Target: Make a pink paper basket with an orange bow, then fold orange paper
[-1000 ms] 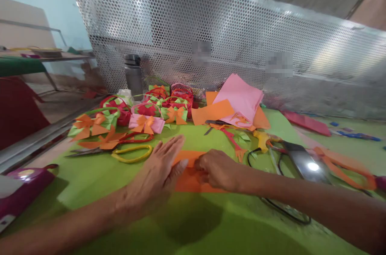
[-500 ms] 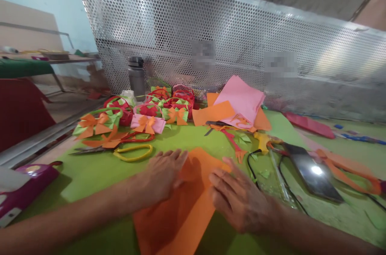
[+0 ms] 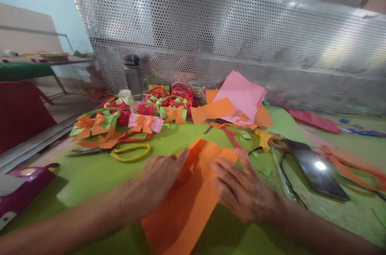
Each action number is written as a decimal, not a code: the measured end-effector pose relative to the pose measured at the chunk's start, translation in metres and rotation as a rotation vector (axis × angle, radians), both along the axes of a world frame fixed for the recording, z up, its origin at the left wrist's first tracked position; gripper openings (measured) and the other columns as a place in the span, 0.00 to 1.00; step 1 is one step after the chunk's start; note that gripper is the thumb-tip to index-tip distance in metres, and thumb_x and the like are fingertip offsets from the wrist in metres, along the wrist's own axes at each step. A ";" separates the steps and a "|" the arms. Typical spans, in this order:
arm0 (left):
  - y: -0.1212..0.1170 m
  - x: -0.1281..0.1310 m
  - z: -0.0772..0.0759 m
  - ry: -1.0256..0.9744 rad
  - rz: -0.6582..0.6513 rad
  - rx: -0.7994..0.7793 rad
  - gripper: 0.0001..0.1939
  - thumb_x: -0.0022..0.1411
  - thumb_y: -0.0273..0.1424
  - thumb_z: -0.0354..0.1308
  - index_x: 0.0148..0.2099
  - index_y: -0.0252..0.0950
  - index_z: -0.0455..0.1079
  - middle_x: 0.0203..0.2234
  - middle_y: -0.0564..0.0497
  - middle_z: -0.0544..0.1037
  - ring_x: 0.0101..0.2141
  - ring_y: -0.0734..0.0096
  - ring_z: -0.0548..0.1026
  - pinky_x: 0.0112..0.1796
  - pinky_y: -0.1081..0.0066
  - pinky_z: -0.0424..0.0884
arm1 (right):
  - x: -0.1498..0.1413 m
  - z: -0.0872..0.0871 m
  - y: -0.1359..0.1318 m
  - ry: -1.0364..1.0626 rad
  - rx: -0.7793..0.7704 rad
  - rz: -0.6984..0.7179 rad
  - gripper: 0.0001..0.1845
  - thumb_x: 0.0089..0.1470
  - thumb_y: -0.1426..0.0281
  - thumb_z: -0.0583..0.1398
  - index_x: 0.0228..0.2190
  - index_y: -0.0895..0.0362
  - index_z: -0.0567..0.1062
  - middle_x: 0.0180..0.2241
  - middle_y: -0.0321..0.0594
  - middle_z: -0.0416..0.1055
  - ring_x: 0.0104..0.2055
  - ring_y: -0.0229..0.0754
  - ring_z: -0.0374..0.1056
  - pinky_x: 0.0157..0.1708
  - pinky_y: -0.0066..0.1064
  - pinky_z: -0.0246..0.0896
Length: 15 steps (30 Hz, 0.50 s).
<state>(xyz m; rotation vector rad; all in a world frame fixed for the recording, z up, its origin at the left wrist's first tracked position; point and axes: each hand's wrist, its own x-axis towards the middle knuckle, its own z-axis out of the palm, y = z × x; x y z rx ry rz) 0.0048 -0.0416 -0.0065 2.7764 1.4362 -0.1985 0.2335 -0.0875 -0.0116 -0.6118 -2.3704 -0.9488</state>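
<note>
An orange paper sheet (image 3: 187,202) lies unfolded on the green table cover (image 3: 90,170), running from the middle toward me. My left hand (image 3: 159,178) rests flat on its left part with fingers stretched out. My right hand (image 3: 241,190) lies on its right edge, fingers spread and pressing down. Neither hand holds anything.
Scissors with yellow and red handles (image 3: 126,148) lie left of the sheet. Behind stand paper baskets with bows (image 3: 150,110), a grey bottle (image 3: 132,72), pink and orange paper sheets (image 3: 238,98). A phone (image 3: 313,164), cable and glue gun (image 3: 265,138) lie right. A perforated metal screen (image 3: 211,26) closes the back.
The orange paper was a small folded piece under both hands; it has been opened into a long sheet. My right hand went from pinching it to lying spread on it.
</note>
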 end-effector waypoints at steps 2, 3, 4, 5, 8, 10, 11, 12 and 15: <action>0.008 -0.003 0.006 -0.033 0.046 0.031 0.40 0.49 0.18 0.46 0.66 0.35 0.47 0.21 0.51 0.71 0.23 0.64 0.70 0.24 0.70 0.60 | 0.005 0.000 0.005 0.014 -0.021 -0.028 0.15 0.58 0.79 0.47 0.26 0.60 0.71 0.35 0.49 0.77 0.44 0.48 0.71 0.58 0.57 0.43; 0.012 -0.005 0.010 -0.080 0.059 0.027 0.38 0.51 0.18 0.45 0.66 0.35 0.49 0.16 0.55 0.66 0.19 0.67 0.66 0.22 0.71 0.57 | 0.008 -0.001 0.008 0.014 -0.033 -0.051 0.16 0.58 0.80 0.47 0.26 0.60 0.71 0.36 0.49 0.77 0.44 0.48 0.71 0.58 0.57 0.42; 0.016 -0.007 0.014 -0.140 0.073 0.017 0.36 0.52 0.19 0.43 0.65 0.35 0.52 0.14 0.57 0.60 0.17 0.70 0.62 0.21 0.72 0.54 | 0.012 -0.002 0.011 0.006 -0.045 -0.083 0.16 0.58 0.80 0.47 0.27 0.61 0.71 0.36 0.49 0.77 0.45 0.48 0.70 0.58 0.57 0.40; 0.019 -0.010 0.018 -0.210 0.090 -0.010 0.34 0.54 0.20 0.42 0.64 0.35 0.55 0.12 0.59 0.55 0.15 0.72 0.58 0.20 0.73 0.52 | 0.015 -0.003 0.015 -0.006 -0.055 -0.124 0.16 0.58 0.81 0.47 0.27 0.61 0.72 0.37 0.49 0.76 0.46 0.48 0.70 0.58 0.58 0.40; 0.026 -0.018 0.021 -0.413 0.164 -0.132 0.28 0.56 0.24 0.42 0.59 0.36 0.65 0.13 0.60 0.47 0.15 0.76 0.50 0.19 0.75 0.47 | 0.024 -0.010 0.026 -0.057 -0.087 -0.240 0.16 0.58 0.81 0.47 0.28 0.63 0.72 0.39 0.52 0.75 0.48 0.52 0.68 0.57 0.60 0.40; 0.031 -0.023 0.015 -0.526 0.219 -0.234 0.25 0.56 0.28 0.44 0.54 0.36 0.70 0.13 0.60 0.46 0.15 0.77 0.48 0.19 0.75 0.45 | 0.027 -0.014 0.030 -0.089 -0.141 -0.259 0.15 0.58 0.81 0.47 0.32 0.64 0.73 0.41 0.53 0.74 0.49 0.53 0.66 0.57 0.59 0.42; 0.033 -0.025 0.011 -0.558 0.244 -0.282 0.24 0.56 0.30 0.45 0.53 0.34 0.71 0.13 0.60 0.47 0.16 0.77 0.48 0.18 0.75 0.45 | 0.027 -0.016 0.029 -0.103 -0.182 -0.251 0.15 0.58 0.81 0.47 0.35 0.64 0.73 0.43 0.53 0.73 0.50 0.53 0.66 0.57 0.59 0.43; 0.035 -0.026 0.006 -0.584 0.272 -0.322 0.24 0.55 0.32 0.46 0.52 0.32 0.71 0.13 0.60 0.48 0.16 0.77 0.49 0.18 0.75 0.45 | 0.026 -0.016 0.028 -0.114 -0.224 -0.232 0.16 0.59 0.81 0.46 0.39 0.64 0.72 0.45 0.53 0.72 0.51 0.52 0.65 0.57 0.58 0.44; 0.040 -0.028 -0.003 -0.642 0.332 -0.407 0.26 0.57 0.37 0.46 0.52 0.28 0.70 0.15 0.58 0.59 0.17 0.76 0.56 0.19 0.76 0.50 | 0.021 -0.014 0.019 -0.119 -0.323 -0.150 0.19 0.61 0.78 0.44 0.45 0.60 0.71 0.48 0.50 0.71 0.53 0.50 0.64 0.57 0.56 0.47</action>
